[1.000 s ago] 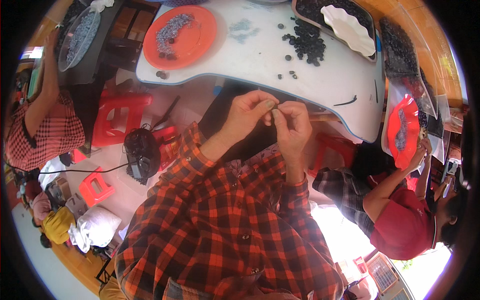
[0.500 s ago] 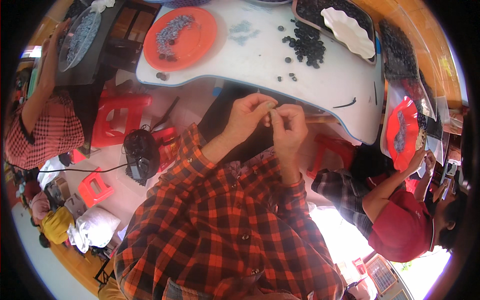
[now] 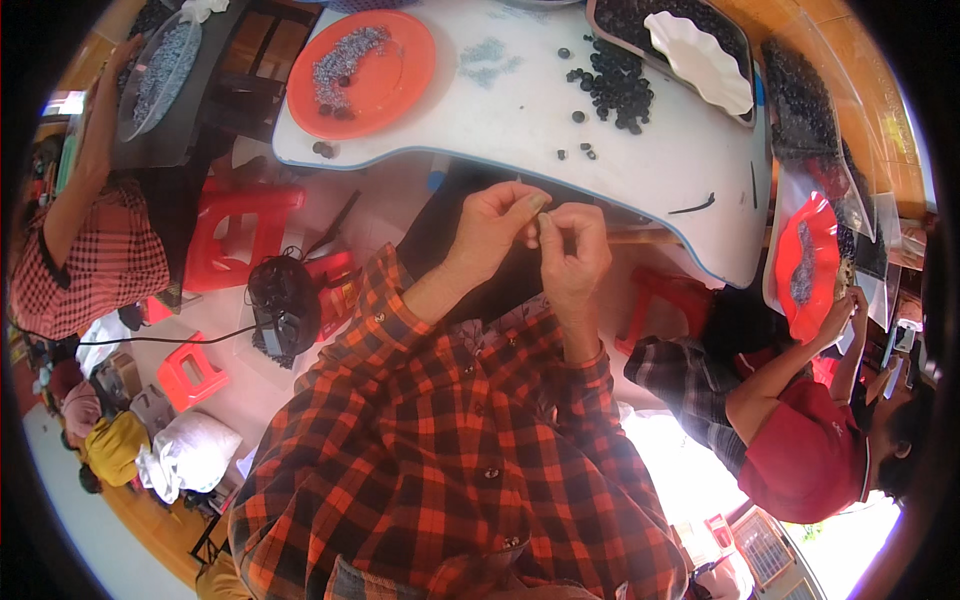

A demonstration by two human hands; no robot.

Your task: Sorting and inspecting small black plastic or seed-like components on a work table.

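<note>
My left hand and my right hand meet in front of my chest, just off the near edge of the white table. Thumb and forefinger of each are pinched, with the fingertips close together. Whatever sits between them is too small and too covered to name. On the table at the left lies an orange plate holding small grey-blue pieces and a few dark round ones. Farther right is a loose heap of small black round parts, with a few strays beside it.
A dark tray of black parts carries a white scalloped dish. Thin black tools lie at the table's right. A person in red works at the right by a red dish; another sits left. Red stools stand around.
My right hand has shifted slightly, and its thumb and fingers have drawn a little away from the left fingertips. The person at the right has moved their hands a little.
</note>
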